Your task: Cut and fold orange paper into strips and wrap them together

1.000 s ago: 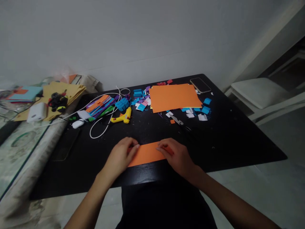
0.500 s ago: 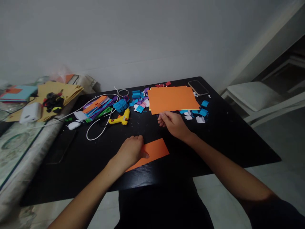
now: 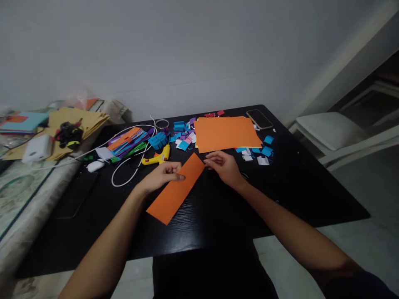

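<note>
My left hand (image 3: 166, 175) is closed on an orange paper strip (image 3: 174, 195), thumb on top and fingers beneath its left edge. The strip slants from lower left to upper right above the black table. My right hand (image 3: 223, 167) is curled, its fingertips together right beside the strip's upper right corner. Whether they pinch that corner or something small is too fine to tell. Just beyond my right hand lies a large orange sheet (image 3: 229, 133) on top of a yellow one.
Around the sheets lie small blue and white paper pieces (image 3: 263, 160). A phone (image 3: 259, 119) is at the back right. Left of my hands are a yellow glue gun (image 3: 158, 157), a white cable (image 3: 116, 180), folded coloured strips (image 3: 129, 141) and a dark phone (image 3: 76, 195).
My left hand has lifted the orange strip and swung it to a steeper slant, moving up and left. My right hand has shifted slightly down, with its fingertips now beside the strip's corner.
</note>
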Demonstrator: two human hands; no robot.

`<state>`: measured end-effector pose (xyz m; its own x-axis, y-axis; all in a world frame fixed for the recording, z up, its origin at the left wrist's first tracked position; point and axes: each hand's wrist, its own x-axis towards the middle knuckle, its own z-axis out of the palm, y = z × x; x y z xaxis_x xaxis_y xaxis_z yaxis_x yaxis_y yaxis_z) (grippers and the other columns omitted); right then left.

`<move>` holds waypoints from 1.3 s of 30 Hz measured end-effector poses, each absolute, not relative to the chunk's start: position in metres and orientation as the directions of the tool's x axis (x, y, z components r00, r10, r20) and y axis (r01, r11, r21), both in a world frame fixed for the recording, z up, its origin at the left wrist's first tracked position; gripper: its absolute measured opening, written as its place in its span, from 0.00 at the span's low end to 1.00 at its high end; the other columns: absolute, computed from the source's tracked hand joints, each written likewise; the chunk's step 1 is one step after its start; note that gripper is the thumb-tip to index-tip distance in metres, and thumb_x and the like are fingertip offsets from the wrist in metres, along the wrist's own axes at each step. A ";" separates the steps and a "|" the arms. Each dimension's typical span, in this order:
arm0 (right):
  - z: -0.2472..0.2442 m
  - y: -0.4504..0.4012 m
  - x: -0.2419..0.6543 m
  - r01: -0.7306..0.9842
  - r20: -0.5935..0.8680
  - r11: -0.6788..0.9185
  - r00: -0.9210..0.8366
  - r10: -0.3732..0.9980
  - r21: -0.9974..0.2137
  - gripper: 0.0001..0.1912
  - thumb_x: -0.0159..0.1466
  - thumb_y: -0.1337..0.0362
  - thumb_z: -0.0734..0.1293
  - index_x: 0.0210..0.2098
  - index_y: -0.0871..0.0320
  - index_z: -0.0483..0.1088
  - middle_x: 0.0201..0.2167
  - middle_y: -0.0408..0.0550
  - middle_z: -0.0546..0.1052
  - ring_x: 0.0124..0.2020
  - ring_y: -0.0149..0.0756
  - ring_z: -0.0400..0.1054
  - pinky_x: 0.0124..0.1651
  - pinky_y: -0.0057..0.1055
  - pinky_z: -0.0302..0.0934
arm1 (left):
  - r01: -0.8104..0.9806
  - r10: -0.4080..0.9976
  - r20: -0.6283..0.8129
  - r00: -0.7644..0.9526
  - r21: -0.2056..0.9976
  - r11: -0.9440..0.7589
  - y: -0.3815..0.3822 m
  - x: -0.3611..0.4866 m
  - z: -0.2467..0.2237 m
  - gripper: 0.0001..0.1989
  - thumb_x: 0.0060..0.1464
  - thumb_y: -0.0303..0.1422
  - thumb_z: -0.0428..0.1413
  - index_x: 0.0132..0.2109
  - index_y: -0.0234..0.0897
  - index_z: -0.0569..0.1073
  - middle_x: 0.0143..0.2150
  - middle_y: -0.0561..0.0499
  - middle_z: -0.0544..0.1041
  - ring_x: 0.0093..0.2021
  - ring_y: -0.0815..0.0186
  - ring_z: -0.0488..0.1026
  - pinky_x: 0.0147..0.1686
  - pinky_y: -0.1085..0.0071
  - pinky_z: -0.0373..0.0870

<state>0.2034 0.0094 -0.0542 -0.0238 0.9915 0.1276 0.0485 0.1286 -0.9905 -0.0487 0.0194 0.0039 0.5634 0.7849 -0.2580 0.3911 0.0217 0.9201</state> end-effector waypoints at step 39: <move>-0.032 -0.012 0.195 -0.341 -0.250 -0.464 -0.516 0.820 -0.818 0.21 0.53 0.67 0.77 0.46 0.59 0.76 0.44 0.49 0.84 0.42 0.38 0.80 0.49 0.33 0.73 | 0.104 0.903 0.029 0.429 0.991 -0.081 0.006 -0.033 -0.030 0.20 0.59 0.51 0.62 0.38 0.36 0.78 0.34 0.50 0.78 0.37 0.63 0.74 0.39 0.68 0.71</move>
